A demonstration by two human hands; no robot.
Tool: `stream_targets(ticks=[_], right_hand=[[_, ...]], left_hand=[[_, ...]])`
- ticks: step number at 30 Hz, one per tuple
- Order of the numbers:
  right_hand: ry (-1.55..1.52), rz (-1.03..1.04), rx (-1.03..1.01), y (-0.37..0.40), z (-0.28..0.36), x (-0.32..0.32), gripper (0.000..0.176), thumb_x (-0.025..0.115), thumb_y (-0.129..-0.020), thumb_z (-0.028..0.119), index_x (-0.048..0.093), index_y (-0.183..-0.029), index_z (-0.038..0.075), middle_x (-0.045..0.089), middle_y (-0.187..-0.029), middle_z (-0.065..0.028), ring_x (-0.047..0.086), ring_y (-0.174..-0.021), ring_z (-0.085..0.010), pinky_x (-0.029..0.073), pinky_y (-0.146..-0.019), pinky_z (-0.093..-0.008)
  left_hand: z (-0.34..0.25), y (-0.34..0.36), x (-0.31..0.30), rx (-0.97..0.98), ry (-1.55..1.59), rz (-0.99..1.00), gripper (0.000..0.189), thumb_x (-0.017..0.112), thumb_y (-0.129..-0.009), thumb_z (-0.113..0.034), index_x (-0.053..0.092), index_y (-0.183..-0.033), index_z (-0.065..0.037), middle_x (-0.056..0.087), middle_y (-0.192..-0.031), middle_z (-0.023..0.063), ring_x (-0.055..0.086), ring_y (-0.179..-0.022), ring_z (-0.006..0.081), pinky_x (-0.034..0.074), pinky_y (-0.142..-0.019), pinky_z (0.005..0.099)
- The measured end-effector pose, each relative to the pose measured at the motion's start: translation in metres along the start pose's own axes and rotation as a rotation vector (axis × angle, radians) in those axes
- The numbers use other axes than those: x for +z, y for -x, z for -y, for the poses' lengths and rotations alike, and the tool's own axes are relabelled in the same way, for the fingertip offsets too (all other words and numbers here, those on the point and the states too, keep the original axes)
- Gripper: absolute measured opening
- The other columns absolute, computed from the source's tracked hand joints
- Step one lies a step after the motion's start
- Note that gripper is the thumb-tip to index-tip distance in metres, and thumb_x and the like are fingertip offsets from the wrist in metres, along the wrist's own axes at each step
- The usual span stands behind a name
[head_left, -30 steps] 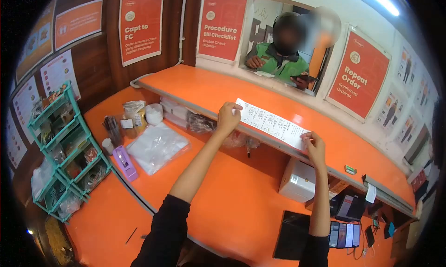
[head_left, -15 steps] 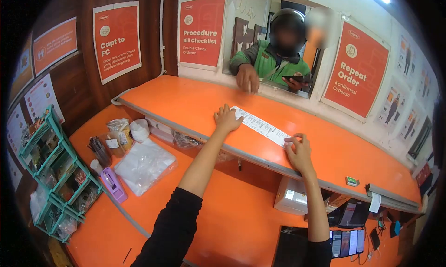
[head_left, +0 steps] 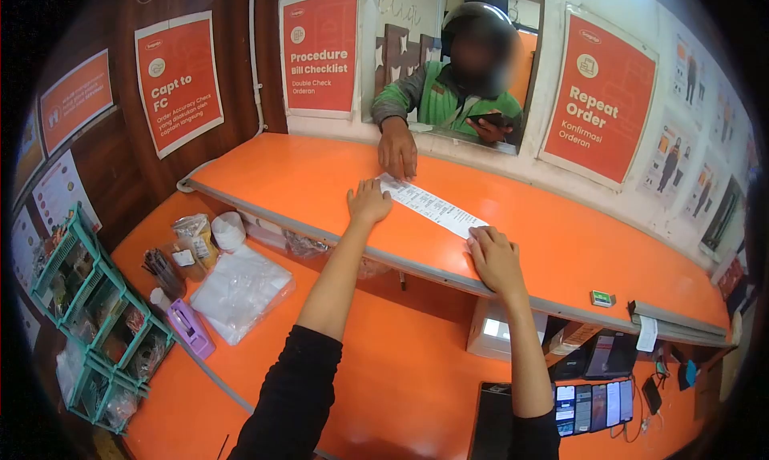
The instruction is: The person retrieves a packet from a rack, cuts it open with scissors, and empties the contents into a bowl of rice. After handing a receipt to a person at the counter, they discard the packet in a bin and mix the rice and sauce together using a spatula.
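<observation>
A long printed receipt (head_left: 432,207) lies flat on the raised orange counter (head_left: 545,212). At its left end, my left hand (head_left: 370,201) holds the paper down with its fingers. The opposite end is held under the fingers of my right hand (head_left: 495,258), pressed to the counter. Across from me, a person's hand (head_left: 398,149) reaches through the wall opening, its fingertips at the receipt's upper left end near my left fingers. That person wears a helmet and a green jacket (head_left: 436,92) and holds a phone (head_left: 490,126) in the other hand.
On the lower desk at left are plastic bags (head_left: 243,288), a purple tape dispenser (head_left: 191,329), a cup of pens (head_left: 164,273) and teal racks (head_left: 108,324). Several phones (head_left: 593,408) stand at lower right. A small green box (head_left: 602,298) sits on the counter's right part.
The other person's hand has come down from the opening to the receipt's left end. My hands stay at the receipt's two ends; the right fingers now lie flatter. The view has shifted slightly.
</observation>
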State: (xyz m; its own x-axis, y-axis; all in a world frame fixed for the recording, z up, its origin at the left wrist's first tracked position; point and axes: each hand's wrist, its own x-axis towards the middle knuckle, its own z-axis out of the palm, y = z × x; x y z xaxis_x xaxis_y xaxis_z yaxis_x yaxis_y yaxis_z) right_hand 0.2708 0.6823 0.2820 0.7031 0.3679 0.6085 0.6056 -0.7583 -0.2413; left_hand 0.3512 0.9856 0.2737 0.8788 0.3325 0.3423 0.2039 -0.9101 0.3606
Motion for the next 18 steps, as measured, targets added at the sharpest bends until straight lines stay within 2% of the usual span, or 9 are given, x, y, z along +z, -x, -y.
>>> stream_targets(ticks=[8,14,18], right_hand=[[-0.017,-0.013,0.014,0.001,-0.001,0.0,0.031,0.047,-0.094,0.03,0.062,-0.109,0.007,0.059,-0.112,-0.0071,0.055,-0.105,-0.024,0.038,-0.09,-0.0445],[-0.033,0.0,0.019,0.002,0.001,-0.003,0.03,0.046,-0.095,0.029,0.062,-0.108,0.007,0.059,-0.109,-0.0073,0.055,-0.104,-0.024,0.038,-0.089,-0.0438],[-0.034,0.001,0.017,0.001,0.002,-0.004,0.031,0.046,-0.095,0.029,0.062,-0.108,0.007,0.059,-0.109,-0.0083,0.055,-0.104,-0.0245,0.038,-0.09,-0.0436]], left_hand=[[0.001,0.0,0.004,0.002,-0.073,-0.015,0.058,0.037,-0.091,-0.035,0.038,-0.141,-0.006,0.034,-0.147,0.0096,0.028,-0.138,0.026,0.02,-0.11,0.053],[-0.002,0.001,-0.005,-0.012,-0.081,0.08,0.058,0.036,-0.091,-0.037,0.035,-0.144,-0.012,0.032,-0.148,0.0086,0.024,-0.139,0.0231,0.02,-0.11,0.0517],[0.001,-0.001,0.004,-0.001,-0.057,-0.029,0.061,0.037,-0.09,-0.039,0.032,-0.145,-0.012,0.031,-0.147,0.0106,0.026,-0.138,0.0224,0.021,-0.109,0.0515]])
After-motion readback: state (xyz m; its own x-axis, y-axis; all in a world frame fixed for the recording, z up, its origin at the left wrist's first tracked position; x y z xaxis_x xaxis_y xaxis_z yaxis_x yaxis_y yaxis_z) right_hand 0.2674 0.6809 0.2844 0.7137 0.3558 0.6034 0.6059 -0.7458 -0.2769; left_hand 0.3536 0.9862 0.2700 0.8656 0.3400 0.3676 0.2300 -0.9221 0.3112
